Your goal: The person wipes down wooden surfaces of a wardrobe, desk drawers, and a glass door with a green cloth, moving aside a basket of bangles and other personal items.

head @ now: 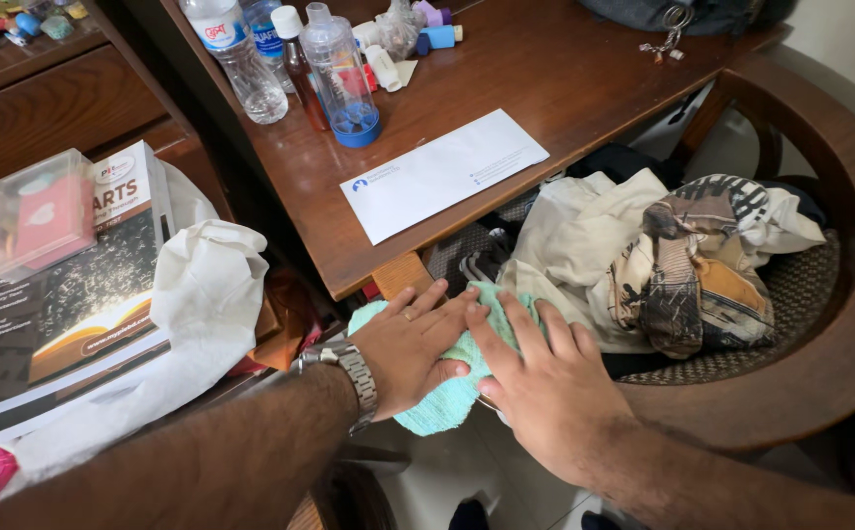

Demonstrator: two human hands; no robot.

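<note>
both forearms came in from the bottom edge, at about 6 o'clock. the left hand (pixel 408 344), with a metal watch (pixel 352 368) on its wrist and a ring on one finger, lay flat with fingers spread on a mint-green cloth (pixel 447 397); it gripped nothing, only pressed down. the right hand (pixel 535 378) lay at 3 o'clock of the left, just beside it, also open and flat, fingers pointing toward 11 o'clock and resting on the same cloth. the cloth sat under both palms at the front rim of a round wooden chair (pixel 839 324), its lower edge hanging free at 6 o'clock.

past the hands, at 1 o'clock, a heap of clothes (pixel 663 255) filled the woven chair seat, cream fabric and a patterned brown piece touching each other. at 9 o'clock of the left hand a white cloth (pixel 207 285) draped over a stack of books (pixel 74 294), with a clear plastic box (pixel 40 211) on top.

farther off, at 12 o'clock, a wooden table (pixel 565 69) carried a white envelope (pixel 442 172) near its front edge. behind that, at 11 o'clock, stood a clear plastic bottle (pixel 241 59) and a clear spacer tube with a blue base (pixel 344 74), close together. a bunch of keys (pixel 665 39) lay at the far 1 o'clock edge.
</note>
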